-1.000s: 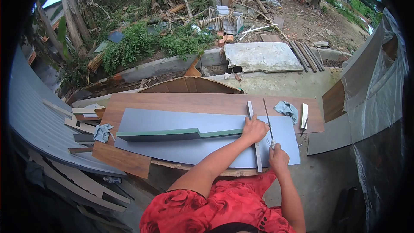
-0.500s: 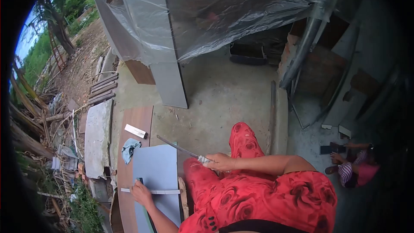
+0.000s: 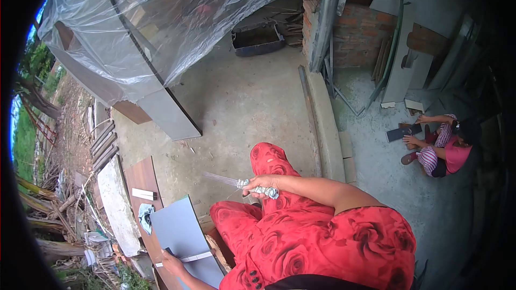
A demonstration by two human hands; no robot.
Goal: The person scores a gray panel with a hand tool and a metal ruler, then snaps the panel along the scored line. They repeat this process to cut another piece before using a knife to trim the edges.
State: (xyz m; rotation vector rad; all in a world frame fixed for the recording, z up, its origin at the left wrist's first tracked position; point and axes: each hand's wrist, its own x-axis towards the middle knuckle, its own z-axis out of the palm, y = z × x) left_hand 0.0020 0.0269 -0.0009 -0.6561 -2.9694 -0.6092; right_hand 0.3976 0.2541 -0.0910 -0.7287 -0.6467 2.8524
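My right hand point(image 3: 257, 187) is closed round the wrapped handle of a long thin tool point(image 3: 269, 191), its blurred blade pointing left over the floor. At the lower left, a grey-blue panel point(image 3: 180, 225) lies on a brown board point(image 3: 144, 177). My left hand point(image 3: 171, 263) rests at the panel's left edge, on a pale strip point(image 3: 196, 256) that crosses it. A small dark object point(image 3: 169, 251) shows at its fingers; whether they grip it, I cannot tell.
A white box point(image 3: 143, 194) and a blue cloth point(image 3: 145, 217) lie on the brown board. Plastic sheeting point(image 3: 177, 27) hangs ahead. A black tub point(image 3: 258, 40) stands beyond. Another person point(image 3: 451, 150) crouches at the right, hands at a dark board point(image 3: 403, 132).
The view has swung right, so the panel and left hand sit lower left. My right hand's tool now points more level and is blurred, with more of its handle showing.
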